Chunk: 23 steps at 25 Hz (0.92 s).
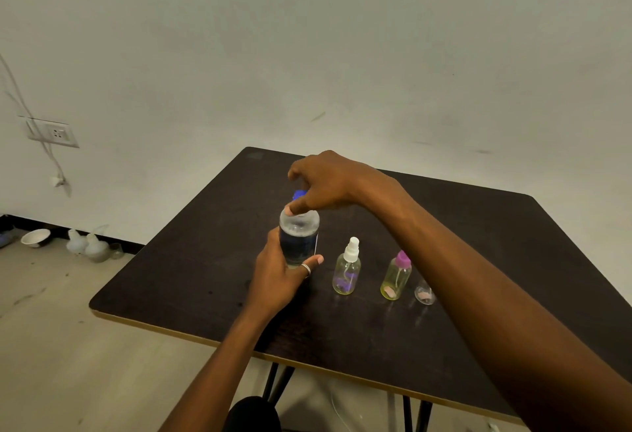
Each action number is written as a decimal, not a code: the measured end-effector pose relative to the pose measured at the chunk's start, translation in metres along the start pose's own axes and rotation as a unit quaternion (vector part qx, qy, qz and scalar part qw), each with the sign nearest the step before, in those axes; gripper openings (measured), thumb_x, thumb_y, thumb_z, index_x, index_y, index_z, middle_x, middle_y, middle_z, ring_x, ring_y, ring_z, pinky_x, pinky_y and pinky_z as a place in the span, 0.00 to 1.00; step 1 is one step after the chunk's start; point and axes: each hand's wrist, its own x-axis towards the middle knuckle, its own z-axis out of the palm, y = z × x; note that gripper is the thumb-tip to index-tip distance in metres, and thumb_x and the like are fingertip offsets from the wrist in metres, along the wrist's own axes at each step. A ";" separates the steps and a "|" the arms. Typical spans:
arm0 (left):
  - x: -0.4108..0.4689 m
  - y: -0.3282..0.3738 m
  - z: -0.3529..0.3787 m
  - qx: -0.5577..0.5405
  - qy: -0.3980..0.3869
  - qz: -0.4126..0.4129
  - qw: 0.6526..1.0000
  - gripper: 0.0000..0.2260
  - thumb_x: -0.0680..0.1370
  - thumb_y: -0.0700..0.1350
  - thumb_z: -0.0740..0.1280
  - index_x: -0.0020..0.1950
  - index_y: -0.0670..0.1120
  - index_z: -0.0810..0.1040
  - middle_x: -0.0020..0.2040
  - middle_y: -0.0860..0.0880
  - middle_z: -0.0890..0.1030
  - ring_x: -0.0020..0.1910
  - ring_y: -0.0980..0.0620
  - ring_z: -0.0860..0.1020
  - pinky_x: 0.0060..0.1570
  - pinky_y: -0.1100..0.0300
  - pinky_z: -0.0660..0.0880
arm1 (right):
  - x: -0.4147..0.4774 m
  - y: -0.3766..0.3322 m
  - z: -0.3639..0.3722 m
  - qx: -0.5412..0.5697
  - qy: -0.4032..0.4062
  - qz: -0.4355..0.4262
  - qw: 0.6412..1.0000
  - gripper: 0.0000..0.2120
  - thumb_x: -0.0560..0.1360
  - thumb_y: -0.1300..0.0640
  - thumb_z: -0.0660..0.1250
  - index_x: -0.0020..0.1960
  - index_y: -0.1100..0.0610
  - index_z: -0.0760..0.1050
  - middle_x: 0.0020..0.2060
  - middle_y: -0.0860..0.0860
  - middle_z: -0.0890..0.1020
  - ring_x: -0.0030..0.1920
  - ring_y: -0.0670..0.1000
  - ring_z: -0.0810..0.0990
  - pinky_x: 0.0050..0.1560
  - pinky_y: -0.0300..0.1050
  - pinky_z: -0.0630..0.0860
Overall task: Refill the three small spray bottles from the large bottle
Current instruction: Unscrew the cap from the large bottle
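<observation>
The left hand [277,281] wraps its fingers round the large clear plastic bottle [299,236], which is upright above the dark matte table [205,260]. The right hand [328,182] pinches the bottle's blue cap [299,194]. Beside them stand a white-topped clear spray bottle [347,271], a purple-topped yellowish spray bottle [396,277] and a third small bottle [424,293], half hidden.

Left hand [277,281] grips the large bottle [299,233] while right hand [328,182] pinches its blue cap [298,194], small spray bottles [396,277] beside.
</observation>
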 end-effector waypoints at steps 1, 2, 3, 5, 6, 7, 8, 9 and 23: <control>0.000 -0.001 -0.001 0.002 0.002 0.003 1.000 0.34 0.70 0.54 0.78 0.71 0.51 0.66 0.64 0.55 0.76 0.59 0.59 0.77 0.46 0.74 0.71 | 0.002 -0.001 -0.001 -0.015 0.023 0.012 1.000 0.22 0.72 0.40 0.68 0.53 0.58 0.79 0.48 0.53 0.83 0.47 0.52 0.80 0.49 0.47 0.78; -0.001 -0.001 -0.001 0.002 0.003 0.006 1.000 0.34 0.70 0.54 0.78 0.70 0.51 0.66 0.63 0.56 0.76 0.58 0.61 0.77 0.46 0.75 0.72 | 0.003 -0.002 -0.001 -0.028 0.048 0.026 0.998 0.22 0.73 0.38 0.67 0.44 0.58 0.79 0.40 0.53 0.82 0.40 0.52 0.79 0.42 0.45 0.77; -0.001 0.000 -0.001 0.002 0.002 0.008 1.000 0.34 0.70 0.54 0.78 0.70 0.51 0.66 0.63 0.56 0.76 0.56 0.64 0.76 0.45 0.76 0.72 | 0.004 -0.004 -0.001 -0.036 0.071 0.039 0.996 0.23 0.73 0.38 0.66 0.36 0.58 0.76 0.32 0.53 0.79 0.34 0.50 0.76 0.36 0.43 0.72; -0.001 0.000 -0.001 0.003 0.000 0.012 1.000 0.33 0.70 0.53 0.77 0.70 0.51 0.66 0.63 0.56 0.76 0.56 0.65 0.76 0.46 0.76 0.72 | 0.005 -0.009 0.001 -0.045 0.096 0.055 0.993 0.25 0.73 0.38 0.67 0.29 0.56 0.67 0.26 0.50 0.71 0.29 0.48 0.70 0.32 0.42 0.66; -0.001 0.000 -0.001 0.002 0.000 0.013 1.000 0.33 0.70 0.53 0.77 0.70 0.51 0.66 0.63 0.56 0.76 0.57 0.63 0.76 0.48 0.75 0.72 | 0.006 -0.011 0.003 -0.048 0.100 0.058 0.992 0.25 0.72 0.39 0.68 0.29 0.55 0.65 0.26 0.50 0.70 0.29 0.48 0.69 0.32 0.41 0.65; 0.000 0.000 -0.001 0.002 0.000 0.013 1.000 0.33 0.70 0.53 0.77 0.70 0.50 0.66 0.64 0.55 0.76 0.58 0.60 0.76 0.50 0.73 0.72 | 0.006 -0.012 0.004 -0.051 0.099 0.057 0.992 0.24 0.72 0.40 0.70 0.29 0.55 0.64 0.27 0.50 0.70 0.30 0.48 0.69 0.32 0.41 0.65; 0.000 0.000 -0.001 0.001 -0.001 0.014 1.000 0.34 0.70 0.53 0.77 0.70 0.50 0.66 0.64 0.54 0.76 0.60 0.58 0.76 0.51 0.72 0.72 | 0.007 -0.012 0.006 -0.050 0.095 0.056 0.993 0.24 0.71 0.41 0.71 0.29 0.54 0.64 0.27 0.50 0.70 0.30 0.48 0.71 0.33 0.41 0.66; 0.000 -0.001 -0.001 0.001 -0.002 0.014 1.000 0.34 0.70 0.53 0.77 0.70 0.50 0.66 0.64 0.54 0.76 0.60 0.58 0.76 0.51 0.71 0.72 | 0.007 -0.012 0.006 -0.047 0.091 0.051 0.994 0.23 0.71 0.42 0.72 0.29 0.55 0.65 0.27 0.50 0.71 0.31 0.49 0.71 0.32 0.41 0.66; 0.003 -0.004 0.000 0.001 -0.005 0.007 1.000 0.35 0.69 0.54 0.77 0.71 0.51 0.65 0.65 0.55 0.75 0.60 0.58 0.75 0.48 0.74 0.70 | 0.002 0.000 -0.003 0.053 0.007 -0.039 0.998 0.12 0.67 0.59 0.77 0.50 0.55 0.84 0.47 0.49 0.84 0.46 0.47 0.82 0.50 0.40 0.78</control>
